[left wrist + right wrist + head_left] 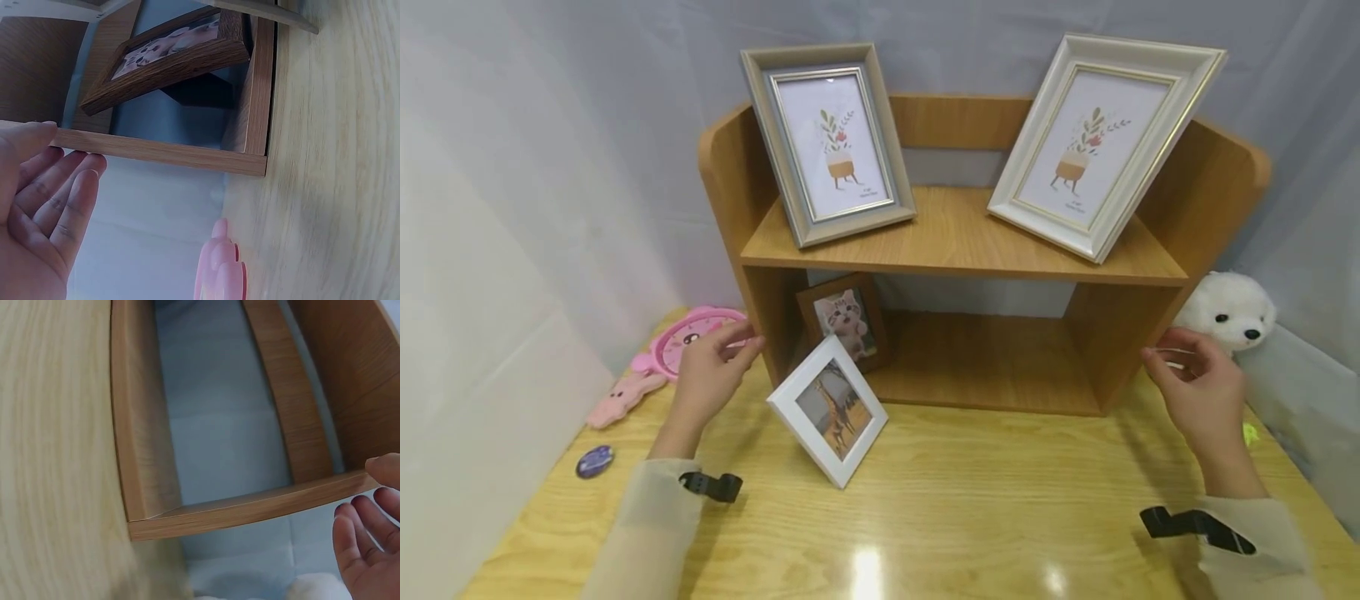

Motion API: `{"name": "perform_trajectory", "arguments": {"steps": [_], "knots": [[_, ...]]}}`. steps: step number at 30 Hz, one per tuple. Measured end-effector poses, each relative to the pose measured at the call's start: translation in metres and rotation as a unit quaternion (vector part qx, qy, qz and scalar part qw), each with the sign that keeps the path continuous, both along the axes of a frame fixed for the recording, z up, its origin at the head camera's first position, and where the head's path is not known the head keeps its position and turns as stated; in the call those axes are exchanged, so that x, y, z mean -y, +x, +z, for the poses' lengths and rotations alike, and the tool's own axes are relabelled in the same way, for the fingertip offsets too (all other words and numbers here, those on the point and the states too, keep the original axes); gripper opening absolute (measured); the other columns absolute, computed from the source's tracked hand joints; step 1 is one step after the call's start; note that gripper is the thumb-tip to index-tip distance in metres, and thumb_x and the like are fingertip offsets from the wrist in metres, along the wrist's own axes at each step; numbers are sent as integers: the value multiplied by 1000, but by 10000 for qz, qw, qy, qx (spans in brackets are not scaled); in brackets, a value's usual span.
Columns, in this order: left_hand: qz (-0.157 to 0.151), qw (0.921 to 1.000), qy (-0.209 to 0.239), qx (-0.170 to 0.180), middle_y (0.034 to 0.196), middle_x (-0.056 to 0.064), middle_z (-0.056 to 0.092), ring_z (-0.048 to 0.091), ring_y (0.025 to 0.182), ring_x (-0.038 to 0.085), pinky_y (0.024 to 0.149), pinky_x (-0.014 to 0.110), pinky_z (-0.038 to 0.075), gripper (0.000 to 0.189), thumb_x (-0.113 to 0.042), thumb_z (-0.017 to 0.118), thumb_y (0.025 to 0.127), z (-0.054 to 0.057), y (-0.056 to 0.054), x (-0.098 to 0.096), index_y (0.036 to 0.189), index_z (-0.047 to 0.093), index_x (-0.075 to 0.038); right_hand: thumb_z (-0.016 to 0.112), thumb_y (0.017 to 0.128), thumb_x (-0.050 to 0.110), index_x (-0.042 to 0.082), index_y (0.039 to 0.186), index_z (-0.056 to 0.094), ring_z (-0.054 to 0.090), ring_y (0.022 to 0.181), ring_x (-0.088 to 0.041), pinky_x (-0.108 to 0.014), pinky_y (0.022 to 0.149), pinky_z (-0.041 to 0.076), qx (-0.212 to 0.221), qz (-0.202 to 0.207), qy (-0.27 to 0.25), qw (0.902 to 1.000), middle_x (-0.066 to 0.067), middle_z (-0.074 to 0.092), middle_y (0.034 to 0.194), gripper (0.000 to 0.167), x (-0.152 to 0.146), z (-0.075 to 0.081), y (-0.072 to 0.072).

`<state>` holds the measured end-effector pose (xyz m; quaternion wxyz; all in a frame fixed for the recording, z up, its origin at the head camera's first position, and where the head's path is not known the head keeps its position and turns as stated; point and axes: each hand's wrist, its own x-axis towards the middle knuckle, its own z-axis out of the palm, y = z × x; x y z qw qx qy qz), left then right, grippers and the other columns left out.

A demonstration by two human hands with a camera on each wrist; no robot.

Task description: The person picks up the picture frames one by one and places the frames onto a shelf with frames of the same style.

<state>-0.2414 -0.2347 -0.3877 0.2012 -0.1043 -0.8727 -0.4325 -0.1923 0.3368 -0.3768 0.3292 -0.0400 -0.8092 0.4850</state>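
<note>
A two-tier wooden desk shelf (pixel 970 237) stands on the table. My left hand (pixel 709 371) pinches the front edge of its left side panel, thumb at the front and fingertips against the outer face, as the left wrist view shows. At the right side panel, my right hand (pixel 1202 392) has its thumb on the edge and its fingertips close along the outer side. A white photo frame (pixel 793 402) with a giraffe picture leans in front of the lower left compartment. Behind it, a brown photo frame (pixel 874 333) with a kitten picture stands inside.
On the top tier stand a beige-grey frame (pixel 808 229) and a white frame (pixel 1045 225). Left of the shelf lie a pink clock (pixel 662 354), a pink rabbit-shaped item (pixel 623 400) and a dark blue oval object (pixel 595 461). A white plush animal (pixel 1225 304) sits at the right.
</note>
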Motion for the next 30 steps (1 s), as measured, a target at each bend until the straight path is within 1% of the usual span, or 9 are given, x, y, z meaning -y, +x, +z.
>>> {"name": "perform_trajectory", "arguments": {"steps": [2, 6, 8, 13, 17, 19, 25, 27, 30], "knots": [[7, 10000, -7, -20, 122, 17, 66, 69, 98, 34, 64, 17, 57, 38, -25, 67, 96, 0, 2, 1, 126, 65, -2, 74, 85, -2, -4, 113, 65, 62, 82, 3, -6, 70, 50, -79, 80, 45, 9999, 15, 63, 93, 29, 1, -4, -2], [7, 10000, -82, -51, 121, 14, 67, 69, 99, 30, 73, 10, 53, 36, -23, 67, 97, -2, 8, 2, 127, 65, -4, 73, 85, -4, -5, 109, 65, 63, 80, 4, -6, 69, 51, -137, 153, 14, 9998, 16, 63, 90, 25, 3, -8, -4], [-12, 9999, -114, -31, 121, 13, 68, 69, 101, 28, 77, 9, 51, 36, -22, 66, 97, -2, 12, 3, 129, 64, -4, 73, 85, -4, -5, 108, 65, 63, 81, 3, -6, 69, 50, -119, 136, 19, 9998, 15, 62, 90, 24, 4, -8, -5], [-136, 9998, -171, -2, 123, 12, 67, 67, 105, 26, 81, 7, 49, 38, -20, 66, 97, -2, 20, 3, 130, 63, -2, 72, 86, -3, -6, 109, 64, 62, 81, 2, -6, 69, 50, -92, 110, 82, 9999, 15, 62, 90, 25, 4, -7, -4], [-256, 9992, -292, -96, 121, 11, 68, 67, 104, 25, 82, 8, 49, 37, -17, 66, 97, -1, 27, 1, 130, 63, -2, 72, 86, -1, -5, 110, 65, 62, 81, 2, -6, 68, 50, -33, 66, 126, 9999, 16, 62, 90, 25, 3, -6, -3], [-307, 9988, -372, -103, 121, 11, 68, 68, 103, 24, 81, 8, 50, 36, -19, 65, 97, 0, 30, 0, 130, 63, -2, 72, 86, 0, -5, 110, 65, 61, 81, 3, -6, 68, 49, -16, 53, 143, 9999, 16, 62, 90, 25, 3, -6, -3], [-432, 9979, -475, -8, 120, 13, 68, 69, 100, 26, 79, 8, 50, 37, -22, 64, 98, 3, 40, -2, 128, 64, -1, 72, 87, 0, -4, 110, 65, 61, 81, 3, -6, 69, 49, -7, 50, 102, 9999, 16, 61, 91, 25, 2, -8, -4], [-507, 9980, -381, 1, 118, 12, 69, 69, 99, 21, 78, 10, 52, 36, -21, 64, 98, 3, 44, -2, 128, 64, -1, 72, 87, 1, -4, 111, 65, 61, 82, 3, -6, 69, 50, 14, 47, 100, 9999, 15, 61, 91, 25, 2, -9, -4], [-671, 9977, -32, 55, 117, 12, 70, 70, 94, 13, 74, 17, 57, 34, -19, 61, 100, 3, 51, -3, 129, 64, -2, 72, 88, 2, -4, 112, 64, 61, 83, 3, -6, 70, 49, 83, 16, 196, 9998, 15, 61, 92, 26, 1, -9, -5]]}}
